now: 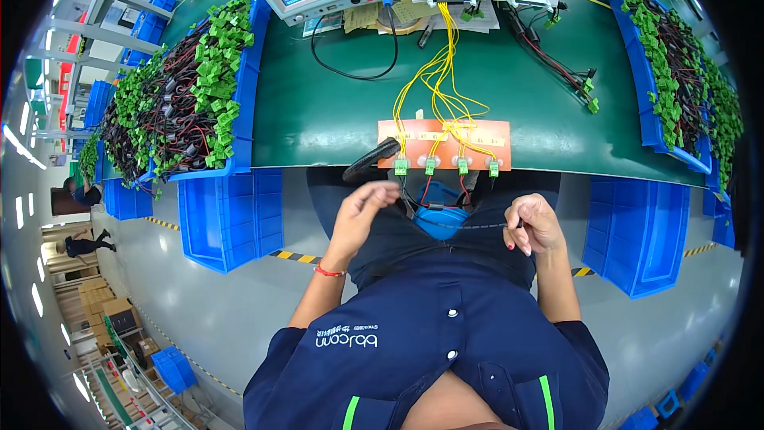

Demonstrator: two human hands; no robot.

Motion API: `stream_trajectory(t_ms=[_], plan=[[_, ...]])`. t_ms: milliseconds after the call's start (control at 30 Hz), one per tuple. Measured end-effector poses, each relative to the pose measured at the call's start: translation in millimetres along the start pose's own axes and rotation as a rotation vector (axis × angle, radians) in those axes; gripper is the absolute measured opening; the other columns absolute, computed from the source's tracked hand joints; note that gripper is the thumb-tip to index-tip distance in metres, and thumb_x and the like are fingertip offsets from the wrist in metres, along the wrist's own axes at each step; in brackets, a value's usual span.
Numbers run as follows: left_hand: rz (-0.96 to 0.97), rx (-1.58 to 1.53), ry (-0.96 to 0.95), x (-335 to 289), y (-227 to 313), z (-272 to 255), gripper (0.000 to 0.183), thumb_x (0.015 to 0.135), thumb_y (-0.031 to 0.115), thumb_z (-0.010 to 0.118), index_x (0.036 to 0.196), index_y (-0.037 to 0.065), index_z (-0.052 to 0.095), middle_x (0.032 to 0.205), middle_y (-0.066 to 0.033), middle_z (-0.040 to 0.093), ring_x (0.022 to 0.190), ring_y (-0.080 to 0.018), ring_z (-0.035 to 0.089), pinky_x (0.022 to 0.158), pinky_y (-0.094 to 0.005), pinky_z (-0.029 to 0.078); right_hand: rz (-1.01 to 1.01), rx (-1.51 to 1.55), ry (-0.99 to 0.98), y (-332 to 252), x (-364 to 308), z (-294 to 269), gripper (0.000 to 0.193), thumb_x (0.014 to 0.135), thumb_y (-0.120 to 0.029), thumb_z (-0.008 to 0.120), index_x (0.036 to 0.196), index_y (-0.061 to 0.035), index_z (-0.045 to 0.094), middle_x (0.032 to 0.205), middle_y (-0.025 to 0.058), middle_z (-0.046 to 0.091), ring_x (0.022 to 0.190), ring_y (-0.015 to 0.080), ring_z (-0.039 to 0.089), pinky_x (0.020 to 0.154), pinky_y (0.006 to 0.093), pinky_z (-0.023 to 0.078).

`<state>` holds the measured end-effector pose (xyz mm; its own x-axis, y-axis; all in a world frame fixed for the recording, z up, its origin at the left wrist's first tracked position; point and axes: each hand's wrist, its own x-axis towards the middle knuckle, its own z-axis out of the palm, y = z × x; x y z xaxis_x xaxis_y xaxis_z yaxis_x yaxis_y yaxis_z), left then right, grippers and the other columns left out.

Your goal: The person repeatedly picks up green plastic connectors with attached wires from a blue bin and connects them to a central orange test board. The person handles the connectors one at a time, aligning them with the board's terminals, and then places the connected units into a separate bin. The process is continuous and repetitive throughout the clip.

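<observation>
Thin dark cable (477, 227) gripped in right hand (535, 224), running nearly level toward left hand's (368, 211) side. Four green plugs (430, 166) in row beyond hands, red and black wires (426, 191) dangling.

The bare left hand (368, 205), fingers blurred and bent inward, hovers just off the near left corner of the flat, rectangular orange board (418, 151). The bare right hand (536, 224), fingers curled in a pinch, hangs near the board's right corner.
</observation>
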<state>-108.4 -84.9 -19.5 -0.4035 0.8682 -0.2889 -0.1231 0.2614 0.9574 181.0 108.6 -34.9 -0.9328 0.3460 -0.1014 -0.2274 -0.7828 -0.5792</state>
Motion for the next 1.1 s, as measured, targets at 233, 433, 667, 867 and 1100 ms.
stream_trajectory(t_ms=[233,433,667,867,1100], plan=[[-0.057,-0.290,-0.218,18,14,37,0.039,0.106,0.029,0.048,0.119,-0.005,0.062,0.100,-0.0101,0.069,0.095,-0.0183,0.064,0.090,-0.0332,0.048,-0.081,-0.840,0.423,6,11,-4,0.028,0.102,-0.018,0.056,0.103,0.0061,0.069,0.090,0.0119,0.069,0.082,0.0156,0.067,0.080,0.0317,0.055],[-0.159,-0.616,-0.274,25,13,61,0.028,0.107,0.025,0.047,0.106,0.000,0.061,0.063,0.0069,0.033,0.052,-0.0036,0.028,0.050,-0.0220,0.025,-0.042,-0.253,0.234,15,36,53,0.032,0.105,-0.022,0.050,0.123,0.0009,0.063,0.096,0.0072,0.066,0.089,0.0150,0.064,0.086,0.0306,0.051],[-0.315,-0.841,-0.355,6,16,52,0.031,0.106,0.028,0.049,0.090,0.002,0.057,0.056,0.0078,0.028,0.046,-0.0043,0.024,0.046,-0.0242,0.020,0.256,-0.397,-0.023,19,26,61,0.040,0.108,-0.035,0.044,0.102,-0.0023,0.066,0.064,-0.0070,0.042,0.056,0.0055,0.041,0.065,0.0233,0.046],[-0.347,-0.315,-0.676,-24,21,31,0.035,0.097,0.024,0.064,0.099,-0.011,0.067,0.058,0.0078,0.039,0.049,-0.0021,0.028,0.049,-0.0239,0.020,0.089,-1.167,-0.328,-75,-22,57,0.029,0.098,-0.021,0.064,0.117,0.0008,0.067,0.109,0.0104,0.069,0.105,0.0200,0.066,0.087,0.0333,0.053],[-0.206,-0.512,-0.485,-13,25,41,0.038,0.106,0.024,0.049,0.110,-0.010,0.065,0.055,0.0064,0.035,0.049,-0.0042,0.029,0.050,-0.0237,0.024,-0.607,-1.538,0.984,-333,-59,-61,0.030,0.100,-0.021,0.056,0.120,-0.0004,0.066,0.103,0.0076,0.070,0.098,0.0156,0.066,0.087,0.0281,0.049]])
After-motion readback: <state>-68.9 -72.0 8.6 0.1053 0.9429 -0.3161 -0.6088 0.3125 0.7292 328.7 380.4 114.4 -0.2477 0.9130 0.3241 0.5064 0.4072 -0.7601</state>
